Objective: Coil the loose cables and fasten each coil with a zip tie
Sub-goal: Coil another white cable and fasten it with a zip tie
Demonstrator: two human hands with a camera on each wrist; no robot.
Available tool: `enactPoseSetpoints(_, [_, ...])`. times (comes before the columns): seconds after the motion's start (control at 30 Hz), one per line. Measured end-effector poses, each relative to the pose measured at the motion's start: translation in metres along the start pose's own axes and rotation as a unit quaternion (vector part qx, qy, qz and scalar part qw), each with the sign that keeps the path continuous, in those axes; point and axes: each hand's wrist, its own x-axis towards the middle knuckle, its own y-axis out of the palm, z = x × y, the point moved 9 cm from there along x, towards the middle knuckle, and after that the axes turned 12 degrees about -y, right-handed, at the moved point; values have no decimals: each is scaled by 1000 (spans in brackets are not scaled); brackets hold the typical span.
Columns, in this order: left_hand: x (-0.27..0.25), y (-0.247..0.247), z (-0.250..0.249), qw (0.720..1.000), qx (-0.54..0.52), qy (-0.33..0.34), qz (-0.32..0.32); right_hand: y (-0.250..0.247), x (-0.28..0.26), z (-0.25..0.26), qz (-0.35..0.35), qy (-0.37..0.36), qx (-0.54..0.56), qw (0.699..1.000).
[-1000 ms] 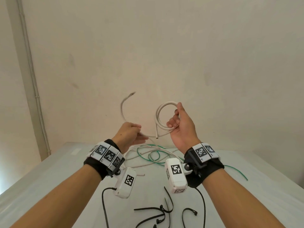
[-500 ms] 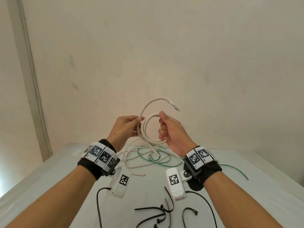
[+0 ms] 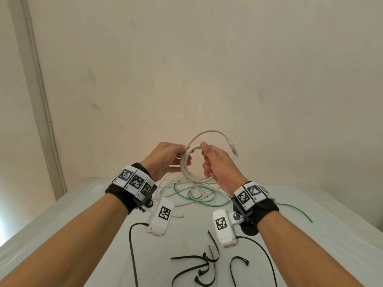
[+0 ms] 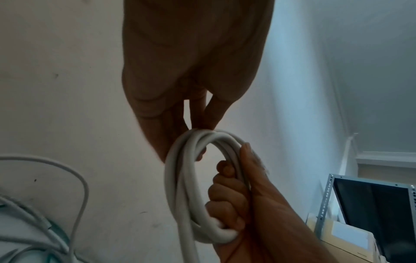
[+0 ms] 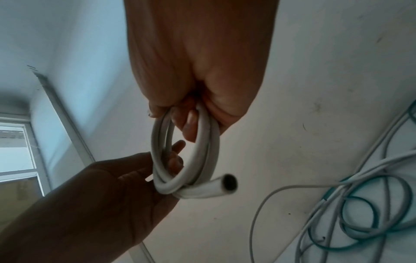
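Your right hand (image 3: 219,166) has its fingers curled tight round the white cable coil (image 3: 187,168) — held above the table (image 3: 310,235). Your left hand (image 3: 165,160) pinches the coil's far side — zip ties (image 3: 199,264) lie below.

Head view looks down; both wrist views closely share the coil (image 3: 187,162).

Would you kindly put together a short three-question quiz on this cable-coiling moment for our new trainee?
1. True or false: a zip tie already fastens the white coil.
2. Which hand has its fingers curled through the coil: A) left hand B) right hand?
3. Fill in: the black zip ties lie on the ____.

Key: 1 false; 2 B; 3 table.
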Motion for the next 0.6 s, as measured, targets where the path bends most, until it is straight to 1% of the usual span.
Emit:
enactPoseSetpoints(0.07, [2, 3, -1, 999, -38, 6, 5, 0, 2, 2, -1, 1, 0, 1000])
enactPoseSetpoints(0.13, [3, 9, -2, 1000, -27, 14, -5, -1, 3, 2, -1, 1, -13, 1000])
enactPoseSetpoints(0.2, [1, 19, -1, 1000, 21, 9, -19, -2, 3, -1, 5, 1, -45, 999])
enactPoseSetpoints(0.27, [-1, 29, 4, 995, 99, 5, -20, -3, 2, -5, 16, 1, -86, 996])
enactPoseSetpoints(0.33, [0, 36, 11, 988, 151, 8, 1, -5, 0, -12, 16, 9, -100, 995])
enactPoseSetpoints(0.37, [1, 38, 14, 989, 149, 9, 20, -8, -2, -14, 12, 14, -97, 995])
enactPoseSetpoints(0.43, [0, 39, 16, 992, 113, 18, 56, -13, -4, -16, 3, 19, -89, 996])
enactPoseSetpoints(0.53, [-2, 44, 17, 993, -5, 23, 118, -16, -3, -12, -5, 19, -94, 995])
enactPoseSetpoints(0.6, [-1, 45, 17, 992, -38, 23, 118, -17, -2, -10, -11, 13, -123, 992])
